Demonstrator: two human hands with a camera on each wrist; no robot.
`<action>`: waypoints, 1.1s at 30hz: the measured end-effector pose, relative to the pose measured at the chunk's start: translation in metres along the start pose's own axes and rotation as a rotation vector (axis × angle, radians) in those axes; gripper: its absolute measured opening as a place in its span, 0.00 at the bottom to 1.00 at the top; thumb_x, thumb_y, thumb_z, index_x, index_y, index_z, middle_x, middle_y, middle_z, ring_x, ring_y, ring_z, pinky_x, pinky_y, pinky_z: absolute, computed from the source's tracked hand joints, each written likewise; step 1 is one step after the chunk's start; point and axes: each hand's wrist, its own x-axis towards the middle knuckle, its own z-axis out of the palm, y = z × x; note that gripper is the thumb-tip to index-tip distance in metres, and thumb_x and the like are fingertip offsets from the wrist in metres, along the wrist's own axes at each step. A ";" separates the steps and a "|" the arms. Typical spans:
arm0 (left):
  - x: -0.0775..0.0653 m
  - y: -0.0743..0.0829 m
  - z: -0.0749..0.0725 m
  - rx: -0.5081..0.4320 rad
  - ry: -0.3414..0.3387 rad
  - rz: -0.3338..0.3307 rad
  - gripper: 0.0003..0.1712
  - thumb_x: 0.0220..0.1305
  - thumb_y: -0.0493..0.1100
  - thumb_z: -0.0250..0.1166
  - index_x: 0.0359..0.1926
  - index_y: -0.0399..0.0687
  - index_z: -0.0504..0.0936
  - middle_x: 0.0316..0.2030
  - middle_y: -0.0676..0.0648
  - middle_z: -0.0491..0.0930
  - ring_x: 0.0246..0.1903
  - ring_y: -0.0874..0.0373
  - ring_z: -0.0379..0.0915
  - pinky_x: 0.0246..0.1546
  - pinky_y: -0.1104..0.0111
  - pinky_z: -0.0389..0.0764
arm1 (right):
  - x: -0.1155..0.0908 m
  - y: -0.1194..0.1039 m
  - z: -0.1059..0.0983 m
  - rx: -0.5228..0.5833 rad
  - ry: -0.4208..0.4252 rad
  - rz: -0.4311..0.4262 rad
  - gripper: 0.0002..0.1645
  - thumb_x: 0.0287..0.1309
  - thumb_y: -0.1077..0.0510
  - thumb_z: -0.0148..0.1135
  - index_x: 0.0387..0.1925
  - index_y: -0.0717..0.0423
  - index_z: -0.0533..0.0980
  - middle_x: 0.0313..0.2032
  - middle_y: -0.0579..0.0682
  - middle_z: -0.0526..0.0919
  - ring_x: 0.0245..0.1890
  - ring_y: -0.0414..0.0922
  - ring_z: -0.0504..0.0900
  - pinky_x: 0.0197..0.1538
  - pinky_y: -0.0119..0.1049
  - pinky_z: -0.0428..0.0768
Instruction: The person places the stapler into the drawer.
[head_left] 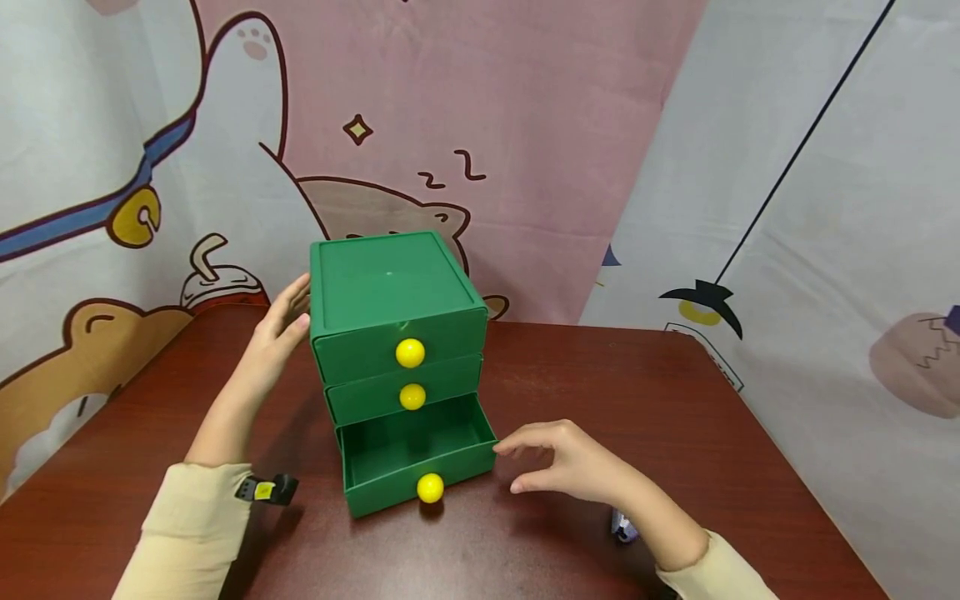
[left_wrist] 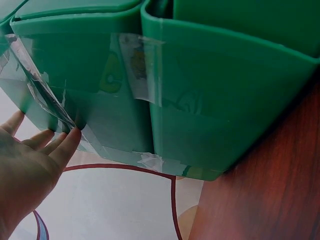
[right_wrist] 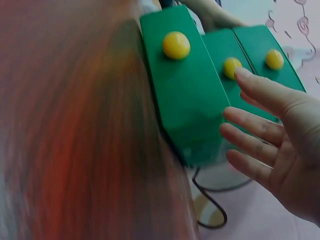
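A green three-drawer box (head_left: 390,283) with round yellow knobs stands on the table. Its bottom drawer (head_left: 416,475) is pulled out and looks empty inside; the upper two are closed. My left hand (head_left: 281,321) rests its fingertips against the box's left side, where clear tape (left_wrist: 142,70) shows in the left wrist view. Beside the front right corner of the bottom drawer hovers my right hand (head_left: 562,462), its fingers loosely bent and holding nothing. Whether a fingertip touches that corner I cannot tell.
A small pale purple object (head_left: 623,527) lies on the brown table (head_left: 600,375), partly hidden behind the right forearm. Behind the table hangs a cartoon-printed cloth (head_left: 540,167). A black strap with a small device (head_left: 266,490) sits at the left wrist.
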 end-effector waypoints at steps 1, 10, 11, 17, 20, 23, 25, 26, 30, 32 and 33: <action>0.000 0.000 0.000 -0.001 0.000 0.000 0.32 0.74 0.44 0.46 0.75 0.55 0.50 0.71 0.40 0.52 0.69 0.46 0.48 0.59 0.64 0.61 | -0.003 0.002 -0.004 -0.006 -0.001 -0.001 0.24 0.52 0.52 0.72 0.51 0.56 0.80 0.46 0.51 0.83 0.45 0.48 0.80 0.41 0.42 0.80; -0.001 0.000 -0.001 0.000 0.002 -0.003 0.32 0.74 0.44 0.46 0.76 0.55 0.50 0.71 0.40 0.52 0.69 0.46 0.48 0.59 0.62 0.60 | -0.027 0.017 -0.037 0.043 -0.077 0.134 0.26 0.51 0.57 0.73 0.54 0.43 0.78 0.52 0.50 0.79 0.54 0.46 0.75 0.53 0.58 0.70; -0.001 0.000 -0.001 0.000 0.001 -0.003 0.32 0.74 0.44 0.46 0.76 0.55 0.50 0.71 0.40 0.52 0.69 0.46 0.48 0.59 0.63 0.60 | -0.029 0.019 -0.040 0.041 -0.089 0.143 0.26 0.51 0.58 0.72 0.54 0.43 0.78 0.53 0.49 0.79 0.54 0.45 0.75 0.54 0.58 0.70; 0.000 -0.001 0.000 -0.007 -0.001 0.001 0.32 0.74 0.43 0.46 0.75 0.55 0.50 0.71 0.40 0.52 0.69 0.47 0.48 0.59 0.64 0.61 | -0.047 0.031 -0.060 0.030 -0.181 0.078 0.27 0.52 0.59 0.71 0.56 0.52 0.77 0.54 0.46 0.77 0.56 0.45 0.73 0.57 0.53 0.68; 0.000 -0.001 0.000 -0.008 0.000 0.000 0.32 0.74 0.43 0.46 0.75 0.55 0.50 0.71 0.41 0.52 0.69 0.47 0.48 0.59 0.64 0.61 | -0.055 0.039 -0.068 0.049 -0.234 0.052 0.30 0.50 0.63 0.71 0.57 0.56 0.75 0.55 0.49 0.76 0.57 0.46 0.72 0.57 0.49 0.68; -0.001 -0.001 0.000 -0.009 0.000 -0.004 0.32 0.74 0.43 0.46 0.75 0.54 0.50 0.71 0.41 0.52 0.69 0.47 0.48 0.59 0.63 0.60 | -0.062 0.048 -0.074 0.075 -0.289 0.070 0.33 0.49 0.65 0.71 0.59 0.56 0.74 0.57 0.52 0.75 0.58 0.45 0.71 0.58 0.45 0.68; -0.001 0.000 0.000 -0.011 -0.001 -0.007 0.32 0.74 0.43 0.46 0.75 0.54 0.50 0.71 0.41 0.52 0.69 0.47 0.48 0.59 0.63 0.60 | -0.065 0.052 -0.077 0.094 -0.324 0.079 0.34 0.49 0.64 0.71 0.60 0.57 0.72 0.58 0.54 0.74 0.59 0.46 0.71 0.57 0.42 0.68; -0.001 0.000 0.001 -0.010 -0.001 -0.006 0.32 0.74 0.43 0.46 0.75 0.54 0.50 0.71 0.41 0.52 0.69 0.47 0.48 0.59 0.62 0.60 | -0.067 0.054 -0.079 0.104 -0.341 0.083 0.35 0.50 0.64 0.71 0.61 0.58 0.72 0.58 0.55 0.74 0.59 0.47 0.71 0.57 0.42 0.68; -0.001 -0.001 0.001 -0.008 -0.001 -0.001 0.32 0.74 0.43 0.46 0.76 0.54 0.50 0.71 0.40 0.52 0.69 0.47 0.48 0.59 0.63 0.61 | -0.071 0.059 -0.083 0.148 -0.406 0.099 0.37 0.50 0.62 0.71 0.63 0.59 0.69 0.59 0.57 0.73 0.59 0.52 0.70 0.57 0.43 0.68; -0.001 -0.001 0.000 -0.006 -0.001 0.002 0.32 0.74 0.43 0.46 0.76 0.53 0.50 0.71 0.40 0.52 0.69 0.47 0.48 0.59 0.63 0.61 | -0.073 0.061 -0.085 0.168 -0.433 0.118 0.37 0.50 0.62 0.71 0.63 0.59 0.69 0.59 0.57 0.72 0.58 0.53 0.70 0.56 0.44 0.69; -0.001 0.000 0.000 -0.007 -0.001 0.000 0.32 0.74 0.43 0.46 0.76 0.54 0.50 0.71 0.40 0.52 0.69 0.47 0.48 0.59 0.64 0.61 | -0.074 0.062 -0.086 0.178 -0.445 0.127 0.37 0.50 0.62 0.71 0.63 0.58 0.69 0.59 0.57 0.72 0.58 0.54 0.70 0.56 0.44 0.69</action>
